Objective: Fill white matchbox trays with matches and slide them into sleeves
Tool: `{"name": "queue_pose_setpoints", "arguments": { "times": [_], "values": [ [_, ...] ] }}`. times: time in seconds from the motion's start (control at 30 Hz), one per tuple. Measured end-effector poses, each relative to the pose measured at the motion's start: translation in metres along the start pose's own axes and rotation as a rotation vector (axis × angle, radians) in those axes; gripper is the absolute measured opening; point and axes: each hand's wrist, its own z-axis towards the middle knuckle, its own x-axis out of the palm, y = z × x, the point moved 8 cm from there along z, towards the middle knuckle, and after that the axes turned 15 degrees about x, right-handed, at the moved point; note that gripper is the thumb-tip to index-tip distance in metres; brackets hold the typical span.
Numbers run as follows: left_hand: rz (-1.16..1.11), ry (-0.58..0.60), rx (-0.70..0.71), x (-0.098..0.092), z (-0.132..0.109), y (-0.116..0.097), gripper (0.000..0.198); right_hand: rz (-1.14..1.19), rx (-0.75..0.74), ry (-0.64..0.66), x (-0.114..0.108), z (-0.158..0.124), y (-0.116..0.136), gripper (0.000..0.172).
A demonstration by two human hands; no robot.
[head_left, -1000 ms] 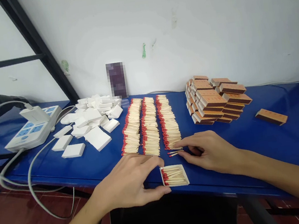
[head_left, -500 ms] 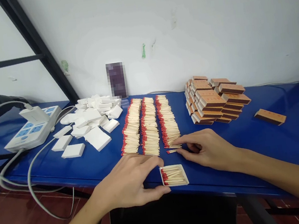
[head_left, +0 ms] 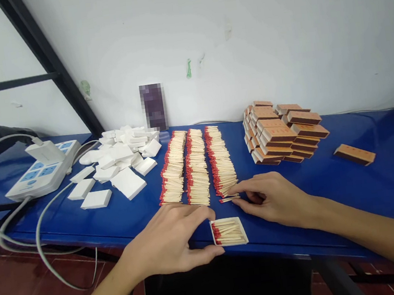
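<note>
A small white tray (head_left: pixel 245 237) filled with red-tipped matches lies at the near edge of the blue table (head_left: pixel 332 183). My left hand (head_left: pixel 169 240) grips the tray's left end between thumb and fingers. My right hand (head_left: pixel 272 198) rests just right of the tray, its thumb and forefinger pinched on a few loose matches (head_left: pixel 227 199) at the near end of the rightmost match row (head_left: pixel 220 161). Two more rows of matches (head_left: pixel 185 166) lie to the left of it.
A heap of empty white trays (head_left: pixel 122 157) lies left of the rows, a white power strip (head_left: pixel 40 173) with grey cables beyond it. A stack of orange matchbox sleeves (head_left: pixel 282 131) stands at the right rear, one single sleeve (head_left: pixel 355 155) further right. A wall is behind.
My right hand's fingertips have shifted slightly along the loose matches at the row's near end. My left hand and the tray have stayed put.
</note>
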Motion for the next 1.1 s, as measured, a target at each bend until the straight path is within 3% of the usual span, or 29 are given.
{"name": "queue_pose_setpoints", "arguments": {
  "times": [0.3,1.1],
  "values": [
    [-0.005,0.001,0.002,0.0000,0.0010,-0.0006,0.032,0.055,-0.088,0.017,0.0011,-0.0029,0.0059,0.018],
    [0.000,-0.012,0.006,-0.0009,0.0007,-0.0010,0.033,0.023,-0.089,0.062,0.0016,-0.0066,0.0094,0.015]
  ]
}}
